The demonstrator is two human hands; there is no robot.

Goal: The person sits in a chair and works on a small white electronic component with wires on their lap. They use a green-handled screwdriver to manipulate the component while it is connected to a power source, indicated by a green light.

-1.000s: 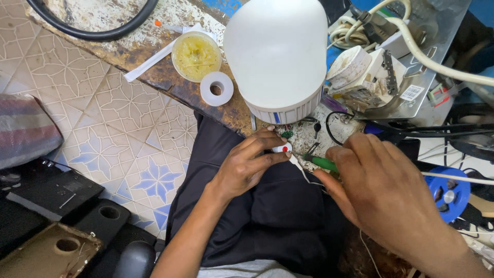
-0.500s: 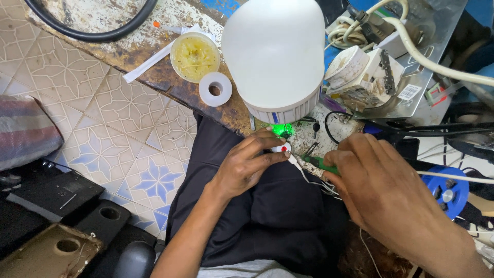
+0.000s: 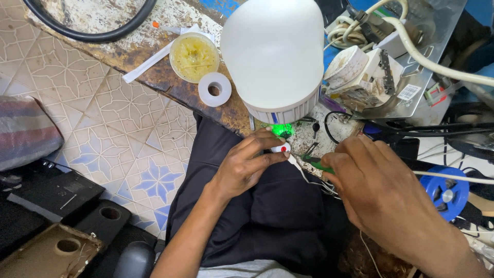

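Below the large white plastic bulb dome point(image 3: 275, 51), the left hand point(image 3: 242, 167) has its fingers pinched on a small white part with a red dot point(image 3: 281, 149); the right hand point(image 3: 383, 198) grips a green-handled tool point(image 3: 318, 164) just beside it, over the worn desk point(image 3: 154, 72)

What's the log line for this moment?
left hand: pinches white part | right hand: holds green tool | bulb: upright on bench

Green glow point(image 3: 282, 130) under the bulb point(image 3: 274, 54): absent a second ago, lit half a second ago, now brighter and spreading wider over the bench beside the left hand point(image 3: 246, 166). Right hand point(image 3: 383, 198) sits slightly lower and nearer the camera than before, green tool point(image 3: 318, 163) shifting with it.
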